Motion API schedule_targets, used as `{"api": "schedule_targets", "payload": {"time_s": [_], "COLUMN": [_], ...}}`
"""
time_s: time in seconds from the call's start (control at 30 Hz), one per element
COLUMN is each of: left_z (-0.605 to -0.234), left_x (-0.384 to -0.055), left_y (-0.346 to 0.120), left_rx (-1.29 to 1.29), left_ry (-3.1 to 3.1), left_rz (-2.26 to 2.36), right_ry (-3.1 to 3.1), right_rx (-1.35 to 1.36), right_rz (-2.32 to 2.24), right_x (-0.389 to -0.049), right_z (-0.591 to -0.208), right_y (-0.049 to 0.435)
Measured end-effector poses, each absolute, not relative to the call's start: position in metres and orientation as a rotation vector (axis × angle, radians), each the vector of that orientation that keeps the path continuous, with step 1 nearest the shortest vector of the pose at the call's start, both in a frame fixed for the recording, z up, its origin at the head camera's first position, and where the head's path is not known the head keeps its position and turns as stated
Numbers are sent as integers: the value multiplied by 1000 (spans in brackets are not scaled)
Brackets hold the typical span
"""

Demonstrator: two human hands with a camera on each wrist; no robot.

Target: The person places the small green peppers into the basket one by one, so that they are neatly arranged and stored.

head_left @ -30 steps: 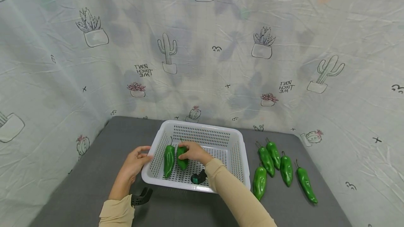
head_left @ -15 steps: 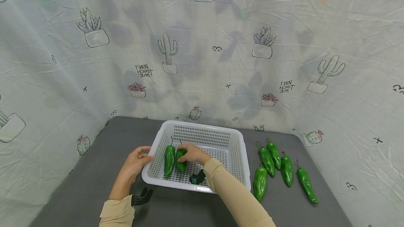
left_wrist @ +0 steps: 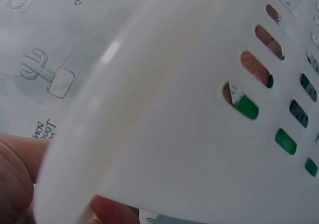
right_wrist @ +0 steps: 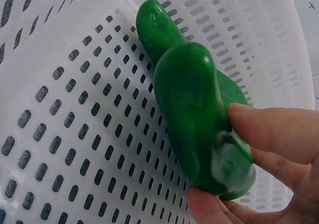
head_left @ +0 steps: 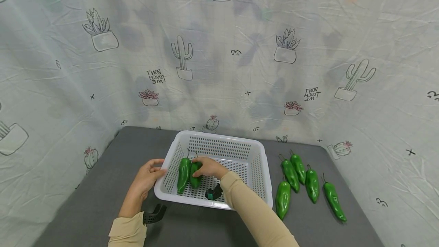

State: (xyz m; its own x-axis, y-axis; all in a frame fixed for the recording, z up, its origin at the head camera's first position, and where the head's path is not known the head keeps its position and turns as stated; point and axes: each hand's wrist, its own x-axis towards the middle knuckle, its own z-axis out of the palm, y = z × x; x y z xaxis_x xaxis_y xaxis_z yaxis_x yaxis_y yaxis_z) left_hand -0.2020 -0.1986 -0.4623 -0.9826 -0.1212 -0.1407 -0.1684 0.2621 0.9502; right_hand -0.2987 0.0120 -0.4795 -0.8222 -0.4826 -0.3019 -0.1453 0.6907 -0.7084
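At the far left, a tan sleeve [head_left: 127,230] ends in the left hand [head_left: 145,180], with a black wrist strap [head_left: 154,215] below it. This hand grips the left rim of the white basket [head_left: 192,200]; the left wrist view shows fingers on both faces of the rim, with hardly any gap. The basket sits on a grey table [head_left: 85,201].

Just inside the left wall lies the first green pepper [head_left: 183,175], out of either hand's hold, its stem toward the far wall. Right beside it is the second green pepper [head_left: 195,183], grasped by the right hand [head_left: 210,167]. Thumb and fingers pinch it from opposite sides, parted only by the pepper's width, and its rounded tip protrudes toward the person. The two peppers look to be touching, though they overlap in the right wrist view and I cannot be certain.

Farther right, a black wrist camera [head_left: 213,193] hangs beneath the right wrist, over the perforated basket floor. Outside the basket, beyond its right wall and well apart from both hands, five loose peppers [head_left: 312,186] lie on the table.
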Motion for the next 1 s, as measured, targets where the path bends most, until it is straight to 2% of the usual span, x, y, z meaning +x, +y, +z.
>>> {"api": "schedule_targets", "payload": {"time_s": [1.0], "left_z": [-462], "left_x": [-202], "left_y": [-198], "left_rx": [-273], "left_ry": [2453], "left_rz": [1879], "right_ry": [2360], "right_rx": [-499], "right_rz": [-1012], "right_x": [-297], "right_z": [-480], "right_y": [13]}}
